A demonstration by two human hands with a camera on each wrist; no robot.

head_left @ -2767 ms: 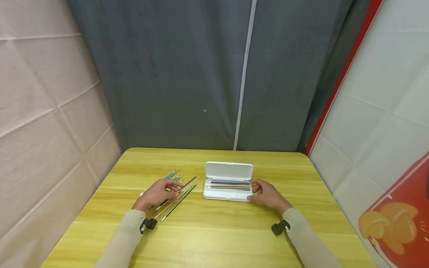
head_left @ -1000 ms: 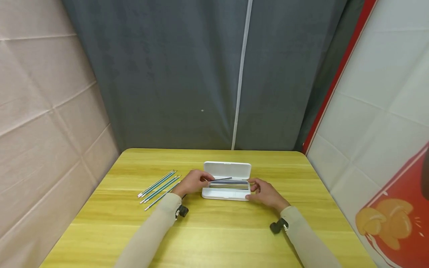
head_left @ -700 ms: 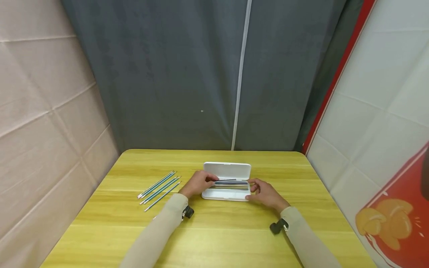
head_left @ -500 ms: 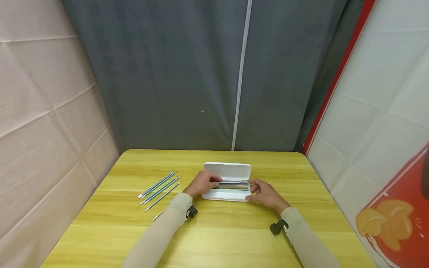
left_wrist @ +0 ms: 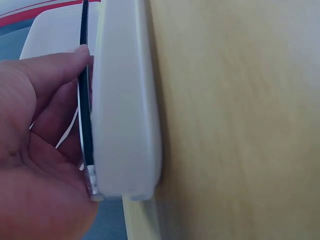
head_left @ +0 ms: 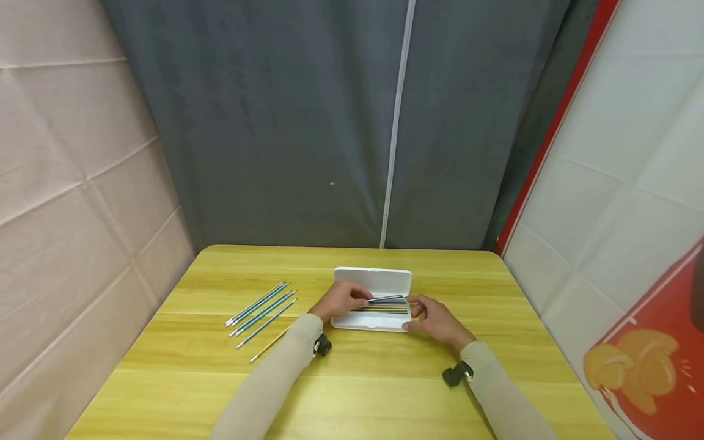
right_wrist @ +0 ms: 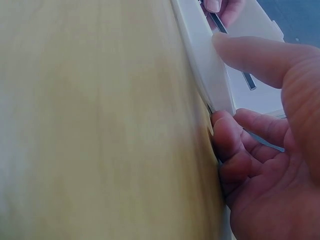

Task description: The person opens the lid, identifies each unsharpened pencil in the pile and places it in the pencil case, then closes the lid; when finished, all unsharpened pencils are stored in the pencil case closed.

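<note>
An open white pencil case (head_left: 374, 281) sits mid-table with several pencils lying in its tray. My left hand (head_left: 342, 300) pinches a dark pencil (head_left: 387, 298) over the tray's left end; the same dark pencil (left_wrist: 85, 125) runs along the white case (left_wrist: 125, 110) in the left wrist view. My right hand (head_left: 434, 318) holds the case's right end, thumb on the rim and fingers curled under the case (right_wrist: 202, 65) edge.
Three teal pencils (head_left: 258, 308) lie loose on the yellow table (head_left: 352, 391) left of the case, with a yellowish pencil (head_left: 269, 345) nearer me. A grey curtain hangs behind the table; padded walls stand at both sides.
My left hand picked up a dark pencil from the loose group at the left and carried it right over the case tray. The right hand stayed on the case.
</note>
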